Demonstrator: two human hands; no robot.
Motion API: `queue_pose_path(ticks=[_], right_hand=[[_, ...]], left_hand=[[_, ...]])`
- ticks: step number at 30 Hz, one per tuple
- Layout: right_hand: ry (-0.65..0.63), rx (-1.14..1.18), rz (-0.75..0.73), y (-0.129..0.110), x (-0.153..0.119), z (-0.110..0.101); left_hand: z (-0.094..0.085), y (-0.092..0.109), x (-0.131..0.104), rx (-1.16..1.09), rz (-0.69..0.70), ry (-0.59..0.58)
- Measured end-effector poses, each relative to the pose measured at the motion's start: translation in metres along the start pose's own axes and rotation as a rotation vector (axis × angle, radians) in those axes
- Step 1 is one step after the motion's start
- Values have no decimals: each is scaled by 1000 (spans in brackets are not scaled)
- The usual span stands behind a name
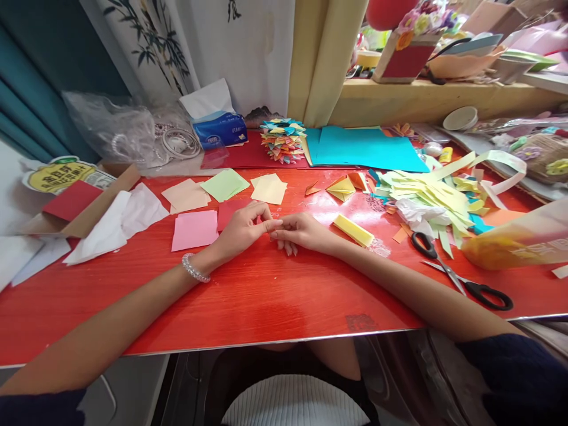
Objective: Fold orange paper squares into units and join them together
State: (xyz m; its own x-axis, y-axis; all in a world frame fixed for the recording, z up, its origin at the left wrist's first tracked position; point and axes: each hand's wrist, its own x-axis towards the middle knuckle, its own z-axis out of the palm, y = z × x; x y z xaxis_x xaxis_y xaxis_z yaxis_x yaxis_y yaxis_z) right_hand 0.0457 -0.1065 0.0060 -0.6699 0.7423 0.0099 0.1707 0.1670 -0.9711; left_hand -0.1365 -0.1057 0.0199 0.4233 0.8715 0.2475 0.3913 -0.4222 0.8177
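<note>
My left hand point(248, 228) and my right hand point(299, 231) meet over the red table point(248, 302), their fingertips pinched together. Whatever lies between the fingertips is too small or hidden to make out. A clear bead bracelet point(195, 268) circles my left wrist. Beside my left hand lie a pink paper square point(194, 230) and a red one point(227, 214) partly behind the hand. Peach point(184, 195), green point(225, 184) and cream point(269, 189) squares lie farther back. To the right of my right hand is a folded yellow strip point(354, 231).
Black-handled scissors point(452, 275) lie beside my right forearm, near a heap of paper strips point(435, 195). Behind stand a folded-paper ball point(283, 141), teal sheets point(364, 148) and a tissue pack point(219, 129). A cardboard box point(104, 204) sits at the left.
</note>
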Motion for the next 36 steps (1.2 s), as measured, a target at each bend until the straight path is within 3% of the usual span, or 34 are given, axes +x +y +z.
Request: queue_pose_path(ticks=[5,8,13,16,19,22,25,27,32,36], right_hand=[[-27,-9,-2,2,0,0],[0,28,-11,2,1,3],[220,-8,-37,-7,2,-10],[457,-244,-56,-15,-1,-44],[651,-820,-108,-14,-8,-84],[432,-1222,-82,-8,-16,-109],[332,-1311,18,-9,-21,-118],[370,-1301,57,-13,-25,-122],[658,-1253,73,-20,-37,-148],[529,-1194,187,-4,-43,-167]], left_hand=[[0,5,-3,29,84,12],[0,5,-3,23,48,84],[2,-1,0,-46,-74,198],[3,-3,1,-24,-84,229],[4,-4,0,25,-90,219],[4,-4,-1,76,-90,185],[4,-4,-3,120,-68,188],[4,-3,-3,134,-58,185],[4,-2,-3,141,-52,171],[4,-2,-2,157,-32,161]])
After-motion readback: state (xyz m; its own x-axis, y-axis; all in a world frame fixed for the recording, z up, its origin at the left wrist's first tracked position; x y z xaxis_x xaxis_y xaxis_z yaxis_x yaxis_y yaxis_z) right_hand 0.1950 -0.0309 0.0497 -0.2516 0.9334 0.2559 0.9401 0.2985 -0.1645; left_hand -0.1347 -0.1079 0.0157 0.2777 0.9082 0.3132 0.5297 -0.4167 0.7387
